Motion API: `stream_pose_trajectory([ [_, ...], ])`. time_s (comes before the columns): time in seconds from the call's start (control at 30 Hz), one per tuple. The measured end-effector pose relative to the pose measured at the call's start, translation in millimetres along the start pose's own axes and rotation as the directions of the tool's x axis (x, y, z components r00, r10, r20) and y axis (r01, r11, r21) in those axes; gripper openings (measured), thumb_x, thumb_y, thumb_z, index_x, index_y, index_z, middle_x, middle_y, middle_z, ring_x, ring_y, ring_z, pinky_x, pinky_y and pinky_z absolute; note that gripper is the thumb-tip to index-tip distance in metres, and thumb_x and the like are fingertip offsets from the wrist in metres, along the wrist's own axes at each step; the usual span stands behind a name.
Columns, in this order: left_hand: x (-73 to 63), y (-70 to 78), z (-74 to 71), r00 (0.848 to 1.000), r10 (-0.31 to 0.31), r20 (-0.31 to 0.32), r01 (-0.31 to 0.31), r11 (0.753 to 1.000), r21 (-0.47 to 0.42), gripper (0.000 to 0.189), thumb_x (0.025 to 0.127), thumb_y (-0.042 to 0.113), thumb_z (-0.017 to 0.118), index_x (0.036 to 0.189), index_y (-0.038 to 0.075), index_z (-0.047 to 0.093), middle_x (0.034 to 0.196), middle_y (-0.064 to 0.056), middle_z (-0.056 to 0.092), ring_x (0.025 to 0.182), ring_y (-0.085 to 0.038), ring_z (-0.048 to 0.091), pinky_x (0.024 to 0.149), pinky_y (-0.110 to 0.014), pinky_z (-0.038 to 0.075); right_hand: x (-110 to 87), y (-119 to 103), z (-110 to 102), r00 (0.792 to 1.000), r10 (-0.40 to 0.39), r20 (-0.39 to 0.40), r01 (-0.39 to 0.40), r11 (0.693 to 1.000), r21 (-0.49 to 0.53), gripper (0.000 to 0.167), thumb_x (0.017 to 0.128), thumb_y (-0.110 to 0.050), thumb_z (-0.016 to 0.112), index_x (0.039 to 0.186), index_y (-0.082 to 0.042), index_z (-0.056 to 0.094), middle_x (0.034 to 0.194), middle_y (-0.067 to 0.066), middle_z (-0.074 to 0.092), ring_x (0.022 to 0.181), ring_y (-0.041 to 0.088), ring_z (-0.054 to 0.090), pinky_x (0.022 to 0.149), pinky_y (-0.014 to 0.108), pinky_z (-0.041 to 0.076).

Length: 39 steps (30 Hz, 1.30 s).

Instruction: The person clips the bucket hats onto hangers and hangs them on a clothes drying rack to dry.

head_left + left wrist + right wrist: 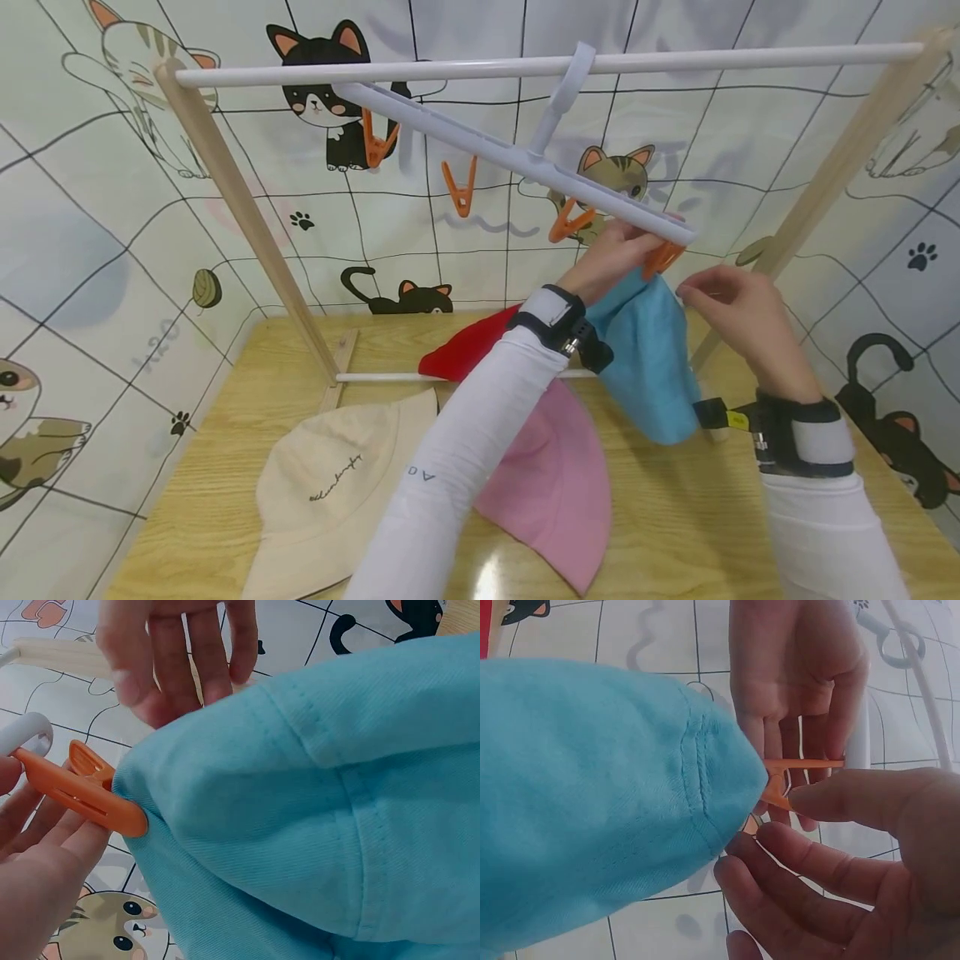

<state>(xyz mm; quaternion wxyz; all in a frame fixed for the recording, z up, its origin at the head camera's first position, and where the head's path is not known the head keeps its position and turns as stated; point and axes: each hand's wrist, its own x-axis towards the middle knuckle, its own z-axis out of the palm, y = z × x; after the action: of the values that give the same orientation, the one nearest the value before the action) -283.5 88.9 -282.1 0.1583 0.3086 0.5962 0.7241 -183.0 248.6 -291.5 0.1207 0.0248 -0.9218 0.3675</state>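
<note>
A light blue bucket hat (648, 358) hangs from the orange clip (662, 259) at the right end of a white hanger (517, 158). My left hand (618, 254) grips that clip. In the left wrist view, the fingers (56, 840) lie along the clip (90, 795), whose jaws bite the hat's edge (247, 787). My right hand (738, 312) is just right of the hat, holding nothing. The right wrist view has its thumb (847, 796) beside the clip and its other fingers loosely bent near the hat's tip.
The hanger hooks over the white top rail (450, 71) of a wooden rack and tilts down to the right. Other orange clips (461, 190) hang along it. A cream hat (330, 492), a pink hat (555, 483) and a red one (468, 342) lie on the wooden table (195, 500).
</note>
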Motion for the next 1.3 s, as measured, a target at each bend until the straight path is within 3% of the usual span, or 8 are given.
stream_pose_trajectory([
  [0.2, -1.5, -2.2, -1.1, 1.000, -0.023, -0.021, 0.023, 1.000, 0.003, 0.031, 0.101, 0.011, 0.049, 0.129, 0.001, 0.058, 0.100, -0.008, 0.061, 0.086, -0.011, 0.053, 0.080, -0.020, 0.044, -11.9, -2, 1, 1.000, 0.001, 0.013, -0.001, 1.000, -0.007, 0.042, 0.099, -0.031, 0.052, 0.119, 0.005, 0.059, 0.113, 0.026, 0.059, 0.102, 0.041, 0.054, 0.081, 0.053, 0.045],
  [0.43, -6.3, -5.9, -6.4, 0.998, -0.037, -0.059, 0.038, 0.999, 0.030, 0.028, 0.100, 0.011, 0.052, 0.126, 0.002, 0.059, 0.103, -0.004, 0.061, 0.091, -0.011, 0.055, 0.081, -0.021, 0.044, -24.4, -4, 4, 0.999, -0.031, -0.014, 0.030, 0.999, -0.024, 0.039, 0.098, -0.031, 0.055, 0.117, 0.003, 0.061, 0.110, 0.023, 0.062, 0.099, 0.039, 0.056, 0.078, 0.049, 0.045],
  [0.63, -7.4, -8.3, -7.8, 0.997, -0.030, -0.075, 0.033, 0.998, 0.047, 0.027, 0.100, 0.012, 0.053, 0.125, 0.003, 0.060, 0.107, -0.003, 0.063, 0.095, -0.010, 0.056, 0.084, -0.021, 0.044, -38.1, -7, 13, 0.994, -0.095, -0.047, 0.094, 0.995, -0.014, 0.029, 0.096, -0.023, 0.060, 0.111, 0.001, 0.065, 0.101, 0.018, 0.066, 0.089, 0.030, 0.059, 0.069, 0.017, 0.044],
  [0.73, -6.8, -7.7, -6.3, 0.994, -0.041, -0.104, 0.047, 0.997, 0.057, 0.026, 0.099, 0.013, 0.055, 0.123, 0.004, 0.060, 0.106, -0.002, 0.063, 0.095, -0.010, 0.056, 0.085, -0.022, 0.044, -44.1, -8, 17, 0.993, -0.110, -0.039, 0.110, 0.994, 0.002, 0.026, 0.096, -0.020, 0.060, 0.110, 0.001, 0.065, 0.101, 0.017, 0.066, 0.088, 0.028, 0.059, 0.069, 0.011, 0.042],
  [0.97, -3.6, -9.3, -6.4, 0.989, -0.040, -0.140, 0.054, 0.994, 0.098, 0.024, 0.099, 0.015, 0.055, 0.121, 0.006, 0.061, 0.106, 0.001, 0.063, 0.097, -0.010, 0.055, 0.086, -0.022, 0.044, -60.2, -12, 25, 0.982, -0.180, -0.056, 0.180, 0.984, -0.005, 0.017, 0.094, -0.014, 0.063, 0.104, -0.001, 0.067, 0.095, 0.012, 0.068, 0.083, 0.019, 0.059, 0.071, 0.010, 0.042],
  [1.3, -1.8, -10.2, -7.8, 0.985, -0.052, -0.164, 0.079, 0.984, 0.157, 0.029, 0.100, 0.021, 0.055, 0.125, 0.010, 0.061, 0.112, 0.003, 0.062, 0.100, -0.009, 0.054, 0.084, -0.024, 0.043, -75.5, -15, 28, 0.993, -0.119, -0.012, 0.119, 0.993, -0.004, 0.021, 0.096, -0.021, 0.062, 0.107, -0.003, 0.067, 0.100, 0.011, 0.068, 0.092, 0.031, 0.061, 0.073, 0.023, 0.046],
])
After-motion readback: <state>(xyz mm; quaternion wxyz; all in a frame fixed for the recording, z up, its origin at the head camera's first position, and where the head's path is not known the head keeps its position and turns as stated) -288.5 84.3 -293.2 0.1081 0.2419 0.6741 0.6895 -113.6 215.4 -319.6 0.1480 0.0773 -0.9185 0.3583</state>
